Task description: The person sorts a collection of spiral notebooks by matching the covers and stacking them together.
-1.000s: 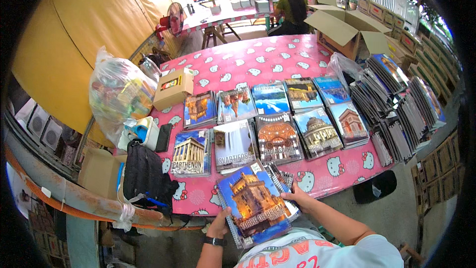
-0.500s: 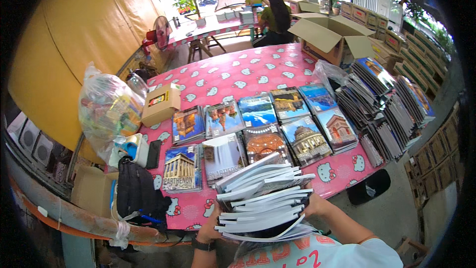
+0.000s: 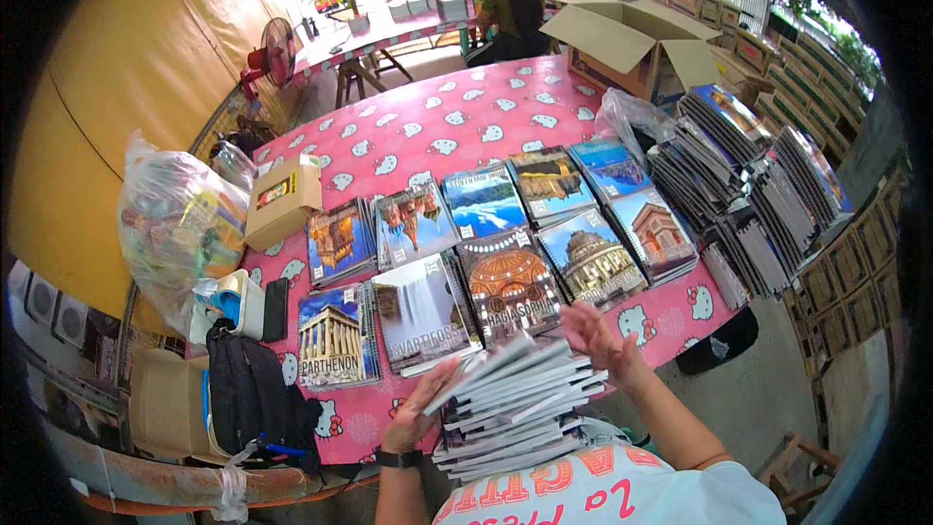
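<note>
A tall stack of notebooks [image 3: 520, 408] stands close against my body at the near table edge, page edges showing. Its top notebooks lie tilted and are smeared by motion. My left hand [image 3: 420, 408], wearing a dark wristband, lies with extended fingers along the stack's left side, touching the upper notebooks. Raised off the stack's right side, my right hand [image 3: 600, 342] is open, fingers apart and holding nothing. Just beyond are two rows of spiral notebook piles with photo covers, among them a waterfall notebook [image 3: 420, 306], a domed-interior notebook [image 3: 512, 277] and a temple notebook [image 3: 335, 335].
More spiral notebooks [image 3: 768, 204] are heaped at the right of the pink patterned table [image 3: 389, 151]. An open carton [image 3: 622, 44] stands behind them. At left are a plastic bag [image 3: 180, 224], a small cardboard box [image 3: 282, 199], a phone [image 3: 277, 309] and a black backpack [image 3: 255, 394]. Two people sit farther back.
My right hand has come off the stack's right side and risen with its fingers spread. My left hand has shifted up the stack's left side. The view has shifted slightly.
</note>
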The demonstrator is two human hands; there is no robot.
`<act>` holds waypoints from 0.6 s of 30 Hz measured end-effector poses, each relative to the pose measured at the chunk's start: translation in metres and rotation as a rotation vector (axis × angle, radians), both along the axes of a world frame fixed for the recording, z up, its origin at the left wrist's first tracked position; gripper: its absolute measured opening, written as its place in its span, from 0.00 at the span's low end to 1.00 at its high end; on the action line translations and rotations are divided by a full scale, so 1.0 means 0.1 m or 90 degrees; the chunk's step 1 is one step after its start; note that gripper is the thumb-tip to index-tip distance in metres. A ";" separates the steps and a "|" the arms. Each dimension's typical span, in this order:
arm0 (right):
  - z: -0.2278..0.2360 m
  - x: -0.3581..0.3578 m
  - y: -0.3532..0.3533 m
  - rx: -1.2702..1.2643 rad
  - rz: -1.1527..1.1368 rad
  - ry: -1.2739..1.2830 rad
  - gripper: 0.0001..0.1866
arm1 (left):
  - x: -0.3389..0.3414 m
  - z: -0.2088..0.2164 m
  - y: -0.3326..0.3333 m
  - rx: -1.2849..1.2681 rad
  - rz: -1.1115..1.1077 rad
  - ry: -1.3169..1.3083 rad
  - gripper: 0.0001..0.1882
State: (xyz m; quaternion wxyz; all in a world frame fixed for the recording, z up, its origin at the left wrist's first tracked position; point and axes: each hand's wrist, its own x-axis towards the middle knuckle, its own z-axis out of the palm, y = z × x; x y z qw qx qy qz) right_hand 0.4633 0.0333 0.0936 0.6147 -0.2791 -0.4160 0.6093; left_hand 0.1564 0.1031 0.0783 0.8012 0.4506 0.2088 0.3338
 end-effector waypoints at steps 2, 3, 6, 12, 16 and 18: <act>-0.20 0.02 0.09 -0.080 -0.098 -0.152 0.51 | 0.29 0.19 -0.04 0.170 0.047 0.088 0.38; -0.04 -0.12 0.12 -0.042 -0.065 -0.127 0.47 | 0.29 0.10 -0.01 0.216 0.052 0.100 0.38; 0.11 -0.38 0.19 -0.070 -0.121 -0.151 0.33 | 0.36 0.04 0.09 0.226 0.084 0.126 0.40; 0.30 -0.50 0.10 -0.097 -0.116 -0.185 0.28 | 0.40 0.14 0.02 0.086 0.161 0.084 0.38; 0.45 -0.60 0.00 -0.194 -0.153 -0.105 0.29 | 0.37 0.23 -0.06 -0.014 0.123 0.117 0.37; 0.13 -0.53 0.08 -0.229 -0.145 -0.123 0.31 | 0.39 0.08 0.01 -0.082 0.086 0.168 0.37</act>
